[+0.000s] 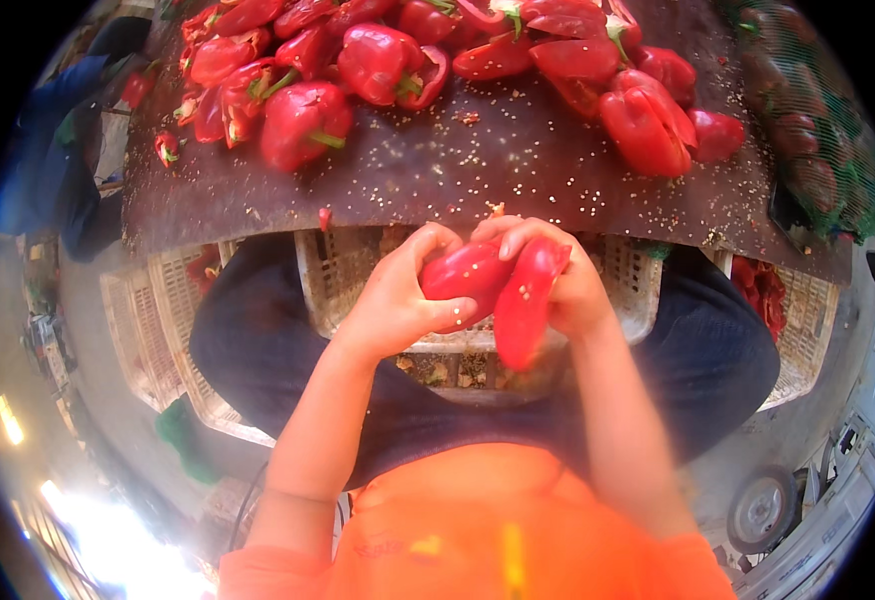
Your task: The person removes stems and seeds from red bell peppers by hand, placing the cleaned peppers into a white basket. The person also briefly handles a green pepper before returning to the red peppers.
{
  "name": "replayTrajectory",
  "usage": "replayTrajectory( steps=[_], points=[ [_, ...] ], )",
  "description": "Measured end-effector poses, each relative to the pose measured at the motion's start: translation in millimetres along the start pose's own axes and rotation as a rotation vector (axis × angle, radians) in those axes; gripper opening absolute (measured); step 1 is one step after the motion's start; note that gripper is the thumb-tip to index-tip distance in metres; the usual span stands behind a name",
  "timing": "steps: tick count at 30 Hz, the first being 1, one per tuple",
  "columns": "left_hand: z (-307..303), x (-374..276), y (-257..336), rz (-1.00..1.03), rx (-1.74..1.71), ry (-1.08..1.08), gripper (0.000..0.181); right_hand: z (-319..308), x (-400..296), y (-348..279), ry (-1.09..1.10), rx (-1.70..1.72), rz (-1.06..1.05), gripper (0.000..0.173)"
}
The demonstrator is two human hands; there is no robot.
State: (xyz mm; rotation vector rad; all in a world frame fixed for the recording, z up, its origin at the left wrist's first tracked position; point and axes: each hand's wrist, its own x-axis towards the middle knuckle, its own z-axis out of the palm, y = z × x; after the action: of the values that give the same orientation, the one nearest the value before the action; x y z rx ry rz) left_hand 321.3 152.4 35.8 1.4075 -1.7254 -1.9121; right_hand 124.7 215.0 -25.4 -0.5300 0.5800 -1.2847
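Note:
Over a white plastic crate [325, 289] between the knees, my left hand [396, 292] grips a red bell pepper piece [471, 274], thumb along its near side. My right hand [569, 281] holds a second, torn red pepper piece [527, 307] that hangs down from its fingers. The two pieces are close together, and I cannot tell whether they are still joined. Pale seeds cling to them. Beyond my hands, a dark board [437, 172] strewn with seeds bears a heap of red bell peppers [377, 64], some whole and some torn.
A green mesh sack of peppers [805, 127] lies along the board's right side. Crates stand by both legs, the right crate [809, 322] holding red pepper pieces [760, 292]. Another person in blue [55, 150] is at the left. A wheel [764, 510] shows at lower right.

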Motion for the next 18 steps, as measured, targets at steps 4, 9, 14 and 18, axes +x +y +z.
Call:
replayTrajectory(
  steps=[4,9,14,18],
  points=[
    [-5,-10,-10,-0.004,-0.456,-0.092,0.061,8,-2,2,0.057,-0.091,0.025,0.025],
    [13,-18,-18,0.07,-0.878,0.02,0.084,13,-2,1,0.094,0.116,-0.075,0.023],
    [30,-12,-10,0.082,-1.01,0.23,0.032,1,-5,5,0.28,0.119,-0.06,0.025],
    [-2,-13,-5,0.159,-0.168,0.488,0.013,-15,-16,-20,0.393,0.069,-0.107,0.018]
  ],
)
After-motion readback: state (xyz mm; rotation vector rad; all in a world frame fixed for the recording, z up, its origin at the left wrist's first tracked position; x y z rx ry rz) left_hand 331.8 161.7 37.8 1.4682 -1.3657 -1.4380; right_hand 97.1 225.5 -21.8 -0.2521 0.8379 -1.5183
